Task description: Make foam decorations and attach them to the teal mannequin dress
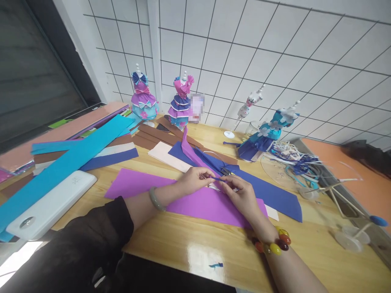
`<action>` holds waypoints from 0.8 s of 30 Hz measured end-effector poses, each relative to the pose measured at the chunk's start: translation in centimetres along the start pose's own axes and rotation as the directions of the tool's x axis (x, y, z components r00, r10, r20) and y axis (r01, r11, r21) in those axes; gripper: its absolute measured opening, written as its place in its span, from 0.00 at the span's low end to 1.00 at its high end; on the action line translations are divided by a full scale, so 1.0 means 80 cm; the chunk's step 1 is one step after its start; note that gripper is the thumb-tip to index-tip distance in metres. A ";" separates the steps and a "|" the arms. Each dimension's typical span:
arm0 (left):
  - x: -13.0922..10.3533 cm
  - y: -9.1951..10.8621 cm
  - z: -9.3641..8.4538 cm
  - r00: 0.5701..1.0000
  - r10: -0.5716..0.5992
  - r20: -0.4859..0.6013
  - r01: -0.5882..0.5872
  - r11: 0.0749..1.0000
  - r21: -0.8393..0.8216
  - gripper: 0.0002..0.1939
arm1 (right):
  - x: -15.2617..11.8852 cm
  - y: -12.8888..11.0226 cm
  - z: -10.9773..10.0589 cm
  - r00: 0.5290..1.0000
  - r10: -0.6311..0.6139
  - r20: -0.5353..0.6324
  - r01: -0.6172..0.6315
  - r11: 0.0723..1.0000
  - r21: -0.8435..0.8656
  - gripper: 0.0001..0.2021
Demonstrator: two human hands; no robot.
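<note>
Between my two hands stretches a thin dark blue strip (217, 178), pinched at both ends. My left hand (195, 179) has thumb and fingertips closed on its left end. The right end sits between the thumb and fingers of my right hand (240, 193). Beneath both hands lies a wide purple sheet (195, 207), flat on the table. Dark-handled scissors (226, 171) rest just behind my fingers, partly hidden. A dark blue sheet (275, 193) extends to the right, and a narrow purple strip (190, 151) runs back from the hands.
Several small dress forms in crepe-like dresses (144, 99) stand along the tiled wall; one form (249, 105) is without a dress. A white power bank (51, 205) and turquoise strips (82, 158) lie left. Scraps (293, 156) and a stick-and-wheel model (351, 207) sit right on the wooden table (165, 248).
</note>
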State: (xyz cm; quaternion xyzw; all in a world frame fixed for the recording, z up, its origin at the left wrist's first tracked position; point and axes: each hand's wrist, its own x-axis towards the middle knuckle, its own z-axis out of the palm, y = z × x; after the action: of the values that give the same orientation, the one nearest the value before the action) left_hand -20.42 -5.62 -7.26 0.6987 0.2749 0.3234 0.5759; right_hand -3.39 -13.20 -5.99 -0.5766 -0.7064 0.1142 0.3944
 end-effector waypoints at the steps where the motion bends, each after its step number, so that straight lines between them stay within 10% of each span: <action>1: 0.000 0.000 0.000 1.000 0.000 -0.001 0.000 1.000 0.004 0.10 | 0.000 0.000 0.000 1.000 0.002 -0.004 -0.002 1.000 -0.002 0.07; 24: -0.004 0.005 -0.002 0.914 0.405 0.033 -0.367 0.789 0.492 0.03 | -0.002 -0.008 0.002 0.999 -0.011 0.053 0.012 1.000 -0.023 0.10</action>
State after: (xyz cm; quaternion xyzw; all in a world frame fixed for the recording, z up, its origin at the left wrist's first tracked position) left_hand -20.72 -5.84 -6.87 0.8498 0.2200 0.3797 0.2919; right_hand -4.00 -13.51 -5.76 -0.5738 -0.7211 0.1189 0.3697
